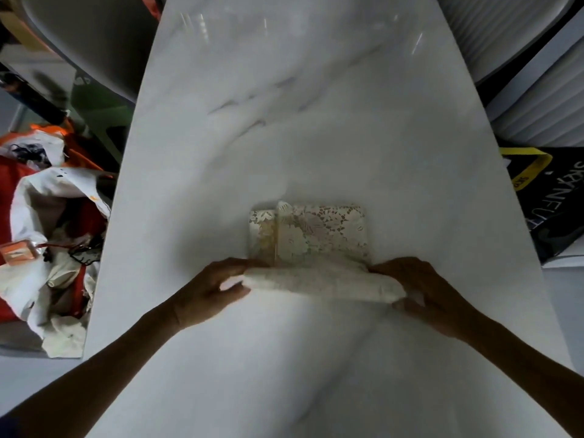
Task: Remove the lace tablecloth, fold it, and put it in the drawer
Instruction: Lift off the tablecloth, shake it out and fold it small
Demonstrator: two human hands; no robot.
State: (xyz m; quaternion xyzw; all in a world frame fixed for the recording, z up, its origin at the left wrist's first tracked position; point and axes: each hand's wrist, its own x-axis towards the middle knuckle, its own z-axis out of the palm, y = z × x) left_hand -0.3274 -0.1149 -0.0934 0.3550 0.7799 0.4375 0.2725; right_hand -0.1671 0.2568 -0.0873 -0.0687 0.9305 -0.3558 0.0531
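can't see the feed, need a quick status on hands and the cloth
Left hand and right hand each grip an end of the cream lace tablecloth. Near edge rolled up, rest folded flat on the white marble table. Nothing in the way.

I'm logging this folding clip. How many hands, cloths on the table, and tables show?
Hands: 2, left hand and right hand, each gripping an end of the cloth
Lace tablecloth: 1
Marble table: 1
Total: 4

Tablecloth [319, 235] openwork lace cloth; table [284, 121] glossy marble-look.
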